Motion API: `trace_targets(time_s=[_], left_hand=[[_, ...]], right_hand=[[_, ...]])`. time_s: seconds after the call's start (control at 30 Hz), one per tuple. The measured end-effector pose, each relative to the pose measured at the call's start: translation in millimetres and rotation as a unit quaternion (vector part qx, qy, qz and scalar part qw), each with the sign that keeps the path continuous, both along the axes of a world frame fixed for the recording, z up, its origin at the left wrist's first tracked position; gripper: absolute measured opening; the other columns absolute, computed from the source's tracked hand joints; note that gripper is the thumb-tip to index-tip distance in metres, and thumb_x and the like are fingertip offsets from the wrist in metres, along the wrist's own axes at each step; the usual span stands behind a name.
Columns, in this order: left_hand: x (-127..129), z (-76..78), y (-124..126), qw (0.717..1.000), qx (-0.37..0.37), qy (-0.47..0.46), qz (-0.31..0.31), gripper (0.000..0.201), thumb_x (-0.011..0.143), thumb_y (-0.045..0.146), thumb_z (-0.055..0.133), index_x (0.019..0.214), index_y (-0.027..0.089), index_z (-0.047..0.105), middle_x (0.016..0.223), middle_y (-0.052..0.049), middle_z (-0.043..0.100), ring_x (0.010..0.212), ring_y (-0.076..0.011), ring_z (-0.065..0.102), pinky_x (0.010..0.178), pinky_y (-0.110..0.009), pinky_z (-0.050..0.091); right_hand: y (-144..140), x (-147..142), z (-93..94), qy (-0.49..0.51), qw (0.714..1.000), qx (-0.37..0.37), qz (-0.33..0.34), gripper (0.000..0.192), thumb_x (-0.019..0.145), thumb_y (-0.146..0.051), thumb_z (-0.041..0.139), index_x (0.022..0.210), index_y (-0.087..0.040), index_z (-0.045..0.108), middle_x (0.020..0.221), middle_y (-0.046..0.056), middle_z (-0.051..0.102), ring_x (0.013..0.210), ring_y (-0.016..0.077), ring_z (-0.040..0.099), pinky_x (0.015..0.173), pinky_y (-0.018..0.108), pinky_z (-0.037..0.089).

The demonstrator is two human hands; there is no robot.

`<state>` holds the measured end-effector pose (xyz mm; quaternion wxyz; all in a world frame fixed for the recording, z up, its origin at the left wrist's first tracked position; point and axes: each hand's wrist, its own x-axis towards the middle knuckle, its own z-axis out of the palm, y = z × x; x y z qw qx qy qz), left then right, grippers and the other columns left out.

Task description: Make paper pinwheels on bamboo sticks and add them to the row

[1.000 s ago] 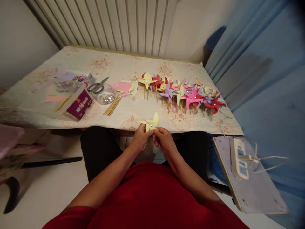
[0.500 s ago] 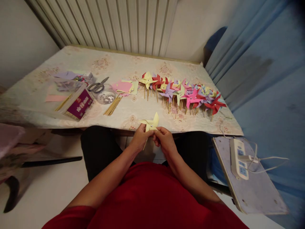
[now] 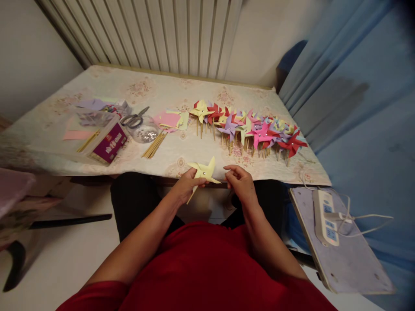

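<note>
Head view — left hand (image 3: pixel 186 185) grips the stick of a pale yellow paper pinwheel (image 3: pixel 204 171), held just off the near table edge (image 3: pixel 181 170). Right hand (image 3: pixel 241 183) beside it, fingers curled, holding nothing, near a blade tip. Best handled by the stick, leaving the blades uncreased.

Beyond: finished pinwheels (image 3: pixel 256 127) in a row, loose sticks (image 3: pixel 154 144), scissors (image 3: pixel 134 119), purple box (image 3: pixel 112 140), power strip (image 3: pixel 324 214) — none in the way.

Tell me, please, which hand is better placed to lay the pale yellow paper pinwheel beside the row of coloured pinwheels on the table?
Probably the left hand: it grips the pale yellow paper pinwheel by its stick. The right hand is beside it, not holding it.
</note>
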<state>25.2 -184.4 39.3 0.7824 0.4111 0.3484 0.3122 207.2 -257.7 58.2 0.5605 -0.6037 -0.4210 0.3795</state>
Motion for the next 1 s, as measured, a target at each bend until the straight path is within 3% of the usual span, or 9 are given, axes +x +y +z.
trace_targets(time_s=[0.2, 0.47, 0.73, 1.0], left_hand=[[-7.8, 5.2, 6.6, 0.998, -0.004, 0.0, -0.066, 0.041, 0.061, 0.015, 0.075, 0.1, 0.015, 0.062, 0.087, -0.003, 0.068, 0.07, -0.0119, 0.06, 0.061, -0.021, 0.041], [-9.4, 11.4, 10.0, 0.99, 0.034, 0.033, -0.131, 0.043, 0.06, 0.017, 0.075, 0.101, 0.014, 0.064, 0.086, -0.002, 0.066, 0.071, -0.0116, 0.056, 0.063, -0.022, 0.039], [-9.1, 10.1, 11.3, 0.984, 0.057, 0.031, -0.164, 0.043, 0.064, 0.015, 0.071, 0.106, 0.016, 0.066, 0.095, -0.003, 0.067, 0.075, -0.0117, 0.055, 0.064, -0.023, 0.038], [-9.6, 11.7, 9.1, 0.983, 0.06, 0.027, -0.174, 0.036, 0.063, 0.012, 0.07, 0.099, 0.019, 0.07, 0.088, -0.002, 0.069, 0.071, -0.0131, 0.057, 0.062, -0.022, 0.039]], right_hand=[[1.4, 1.5, 4.2, -0.03, 0.998, 0.015, 0.062, 0.029, 0.075, -0.026, 0.062, 0.104, -0.023, 0.068, 0.069, -0.005, 0.059, 0.046, 0.0089, 0.05, 0.048, 0.024, 0.039], [2.2, 0.8, -3.9, -0.046, 0.992, -0.015, 0.119, 0.024, 0.077, -0.026, 0.061, 0.1, -0.023, 0.066, 0.063, -0.006, 0.056, 0.043, 0.0086, 0.051, 0.048, 0.023, 0.039], [1.9, -2.6, -6.2, -0.027, 0.985, -0.058, 0.163, 0.015, 0.075, -0.029, 0.064, 0.088, -0.021, 0.065, 0.057, -0.006, 0.058, 0.045, 0.01, 0.052, 0.046, 0.022, 0.038], [1.6, -4.4, -6.9, -0.01, 0.983, -0.075, 0.17, 0.015, 0.073, -0.03, 0.068, 0.083, -0.02, 0.067, 0.053, -0.006, 0.058, 0.045, 0.0099, 0.051, 0.045, 0.021, 0.037]])
